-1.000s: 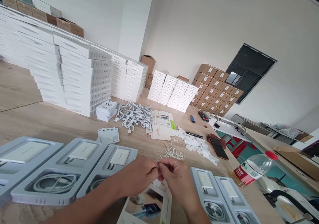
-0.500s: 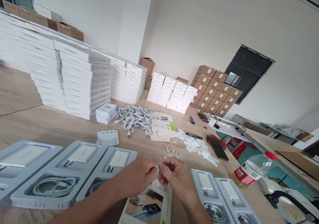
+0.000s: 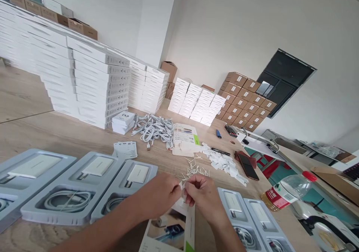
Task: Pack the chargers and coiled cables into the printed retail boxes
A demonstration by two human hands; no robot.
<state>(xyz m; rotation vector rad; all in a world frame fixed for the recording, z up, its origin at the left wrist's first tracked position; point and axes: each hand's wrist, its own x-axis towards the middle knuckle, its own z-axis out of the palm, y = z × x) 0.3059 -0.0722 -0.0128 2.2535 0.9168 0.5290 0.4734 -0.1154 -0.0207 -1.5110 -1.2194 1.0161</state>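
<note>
My left hand (image 3: 165,191) and my right hand (image 3: 202,193) meet fingertip to fingertip at the lower middle of the head view. Both are closed in a pinch on a small white piece (image 3: 183,189), mostly covered by the fingers. Below them lies a printed card (image 3: 171,232) showing a phone and a charger, with a green corner. Just beyond the fingertips are loose thin white sticks (image 3: 193,168). A scatter of white paper pieces (image 3: 223,162) lies to their right.
Grey trays (image 3: 66,186) with white chargers and coiled cables stand left; similar trays (image 3: 234,216) stand right. A cable heap (image 3: 157,128), printed cards (image 3: 185,138) and white box stacks (image 3: 98,82) are behind. A phone (image 3: 246,166) and bottle (image 3: 288,190) are right.
The view has shifted slightly, so the scene sits a little further right. My hands stay together over the card, still pinching the white piece, with only a small shift of the fingers.
</note>
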